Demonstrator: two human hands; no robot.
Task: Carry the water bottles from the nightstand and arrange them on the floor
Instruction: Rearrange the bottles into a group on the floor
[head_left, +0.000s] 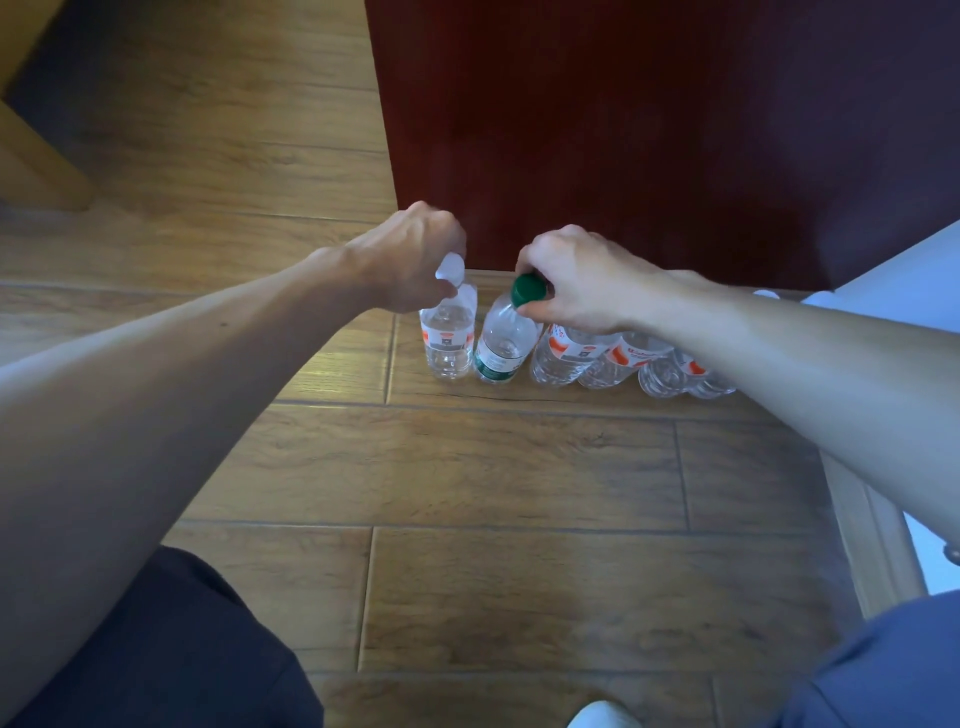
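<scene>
A row of clear water bottles stands on the wooden floor (493, 467) in front of a dark red cabinet (649, 130). My left hand (410, 254) grips the white cap end of the leftmost bottle, a white-capped bottle (449, 340) with an orange label. My right hand (582, 283) holds the green cap of the green-capped bottle (504, 345) beside it. Both bottles touch the floor and stand upright. Several orange-label bottles (563, 358) continue the row to the right, partly hidden under my right forearm.
A light wooden furniture leg (36, 161) stands at the far left. A white bed edge (904, 280) with a wooden frame (872, 530) runs down the right side. My knees fill the lower corners, and a white shoe tip (602, 714) shows at the bottom.
</scene>
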